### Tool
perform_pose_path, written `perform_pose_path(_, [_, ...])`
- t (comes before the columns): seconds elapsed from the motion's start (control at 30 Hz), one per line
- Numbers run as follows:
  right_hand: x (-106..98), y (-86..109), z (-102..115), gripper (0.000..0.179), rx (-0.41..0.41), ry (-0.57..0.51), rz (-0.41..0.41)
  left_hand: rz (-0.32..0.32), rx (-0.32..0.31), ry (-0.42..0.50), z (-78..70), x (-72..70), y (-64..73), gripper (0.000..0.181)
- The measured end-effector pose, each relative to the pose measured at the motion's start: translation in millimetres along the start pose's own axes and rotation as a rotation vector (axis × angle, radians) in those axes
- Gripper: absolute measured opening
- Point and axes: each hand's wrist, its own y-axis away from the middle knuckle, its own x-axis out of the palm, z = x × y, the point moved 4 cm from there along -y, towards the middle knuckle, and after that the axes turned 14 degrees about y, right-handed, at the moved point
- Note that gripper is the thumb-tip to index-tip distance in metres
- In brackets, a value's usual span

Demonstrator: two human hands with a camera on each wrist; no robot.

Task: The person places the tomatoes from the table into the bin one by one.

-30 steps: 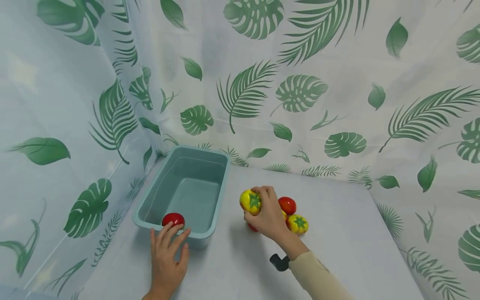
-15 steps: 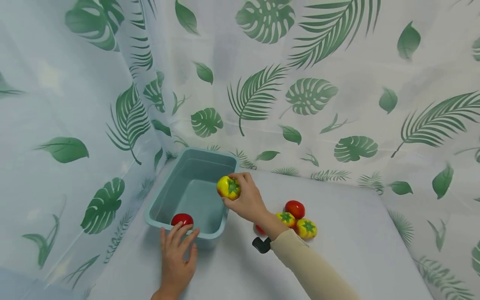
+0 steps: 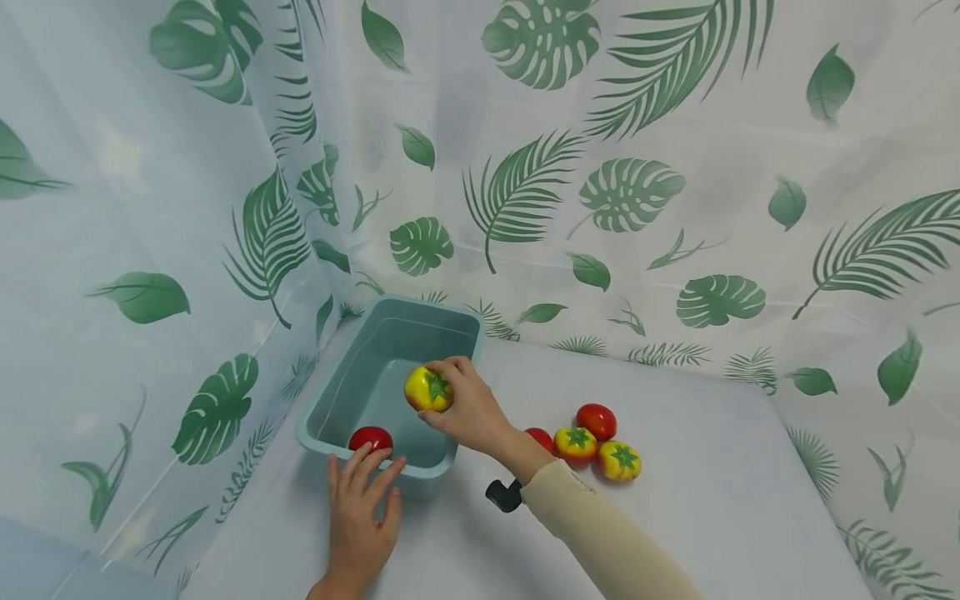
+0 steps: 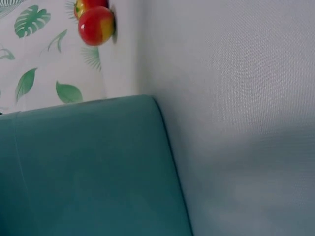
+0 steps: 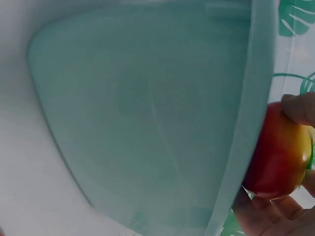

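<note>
The loading of the basin [image 3: 427,321], which stands toward the table's [image 3: 712,483] far left corner, looks to be at an early stage. One red tomato [image 3: 371,437] lies inside, by the basin's near edge. A yellow tomato [image 3: 423,387] is pinched between the fingers and thumb of the right hand [image 3: 474,410], above the basin's opening and not yet let go. The left hand [image 3: 363,521] lies at the near edge with its fingers loosely extended, gripping nothing; whether they touch the red tomato cannot be told. Judging by the group right of the basin, four are left: two yellow fruits [image 3: 619,462] and two red fruits [image 3: 597,422].
</note>
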Motion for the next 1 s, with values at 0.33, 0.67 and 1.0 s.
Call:
perform_pose_path(0.33, [-1.3,13.3,-1.5,0.076,-0.019,0.037,0.061,-0.003,0.016,0.015,1.7,4.3,0.5,0.037])
perform_pose_path(0.67, [-25.9,41.4,-37.4,0.065,0.118,0.047,-0.022,-0.032,0.03,0.059,3.8,4.4,-1.0,0.042])
perform_pose_path(1.0, [-30.9,87.6,-140.1,0.052,0.409,0.126,-0.006,-0.07,0.031,0.077,5.6,5.5,-0.4,0.037])
